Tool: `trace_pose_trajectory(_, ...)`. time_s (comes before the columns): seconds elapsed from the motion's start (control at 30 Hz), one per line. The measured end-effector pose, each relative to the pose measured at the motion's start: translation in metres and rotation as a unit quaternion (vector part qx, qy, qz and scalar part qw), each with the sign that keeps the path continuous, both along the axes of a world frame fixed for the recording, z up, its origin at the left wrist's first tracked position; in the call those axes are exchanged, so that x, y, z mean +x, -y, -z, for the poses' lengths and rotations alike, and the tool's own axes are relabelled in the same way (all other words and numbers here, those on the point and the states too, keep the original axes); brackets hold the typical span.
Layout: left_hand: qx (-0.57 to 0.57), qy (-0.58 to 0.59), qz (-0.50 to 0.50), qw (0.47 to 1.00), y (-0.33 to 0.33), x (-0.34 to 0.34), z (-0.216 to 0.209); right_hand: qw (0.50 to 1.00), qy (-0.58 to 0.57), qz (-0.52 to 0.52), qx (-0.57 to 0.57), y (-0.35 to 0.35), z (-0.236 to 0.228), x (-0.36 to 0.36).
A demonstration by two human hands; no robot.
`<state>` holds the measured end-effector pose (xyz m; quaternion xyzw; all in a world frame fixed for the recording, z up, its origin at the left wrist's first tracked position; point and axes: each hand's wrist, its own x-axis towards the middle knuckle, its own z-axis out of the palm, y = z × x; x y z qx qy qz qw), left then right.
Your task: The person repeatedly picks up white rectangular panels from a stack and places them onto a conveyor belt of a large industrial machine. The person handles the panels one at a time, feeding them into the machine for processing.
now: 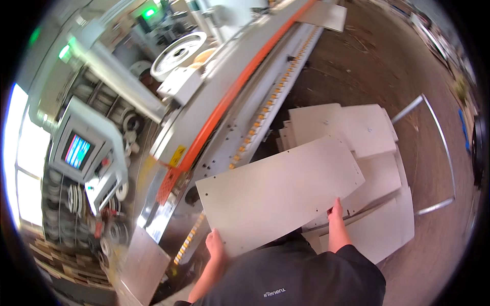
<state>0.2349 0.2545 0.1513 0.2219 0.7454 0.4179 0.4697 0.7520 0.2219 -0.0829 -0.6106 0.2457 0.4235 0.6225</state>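
The left hand point(215, 246) grips the panel point(280, 196) at its left edge, the right hand point(335, 214) at its near edge, wide apart, probably for balance; most fingers hide beneath. It is held before the stack point(365, 127) and the machine point(219, 99), whose rollers point(256, 124) presumably carry weight.

"What stands on the left side?"
"A grey control console point(97, 130), with a lit screen point(78, 151) which shows coloured stripes. Next to it and below it, there are many rolls point(75, 199)."
"And near the left edge?"
"There is a bright window point(31, 163). Lower than this, wooden strips point(61, 264) lie in a pile."
"What can be seen higher?"
"A large white disc point(178, 52) with a dark centre, and near the top a green light point(149, 13) is glowing."
"And on the right?"
"A thin metal frame point(435, 206) is seen against the brown floor point(377, 56). Farther right is a blue item point(464, 130), too small to tell."
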Motion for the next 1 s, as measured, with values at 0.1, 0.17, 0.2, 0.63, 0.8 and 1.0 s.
trace_pose_trajectory(0.1, 0.011, -0.001, -0.062, 0.998, 0.031, -0.052, 0.006, 0.998, -0.007, -0.038, 0.039, 0.017, -0.021, -0.044)
trace_pose_trajectory(0.17, 0.035, 0.006, -0.113, 0.993, 0.059, -0.092, 0.012, 0.996, -0.011, -0.068, 0.059, 0.030, -0.040, -0.080)
trace_pose_trajectory(0.2, 0.042, -0.008, -0.096, 0.994, 0.074, -0.110, 0.009, 0.994, -0.014, -0.086, 0.071, 0.034, -0.056, -0.098)
trace_pose_trajectory(0.63, 0.022, -0.077, -0.274, 0.958, 0.284, -0.410, 0.127, 0.887, -0.087, -0.437, 0.123, 0.049, -0.120, -0.345)
trace_pose_trajectory(0.8, 0.027, -0.143, -0.196, 0.970, 0.358, -0.488, 0.093, 0.777, -0.097, -0.613, 0.106, 0.060, -0.138, -0.422)
trace_pose_trajectory(1.0, 0.060, 0.054, -0.481, 0.873, 0.476, -0.525, 0.120, 0.637, -0.099, -0.762, 0.068, 0.050, -0.151, -0.506)
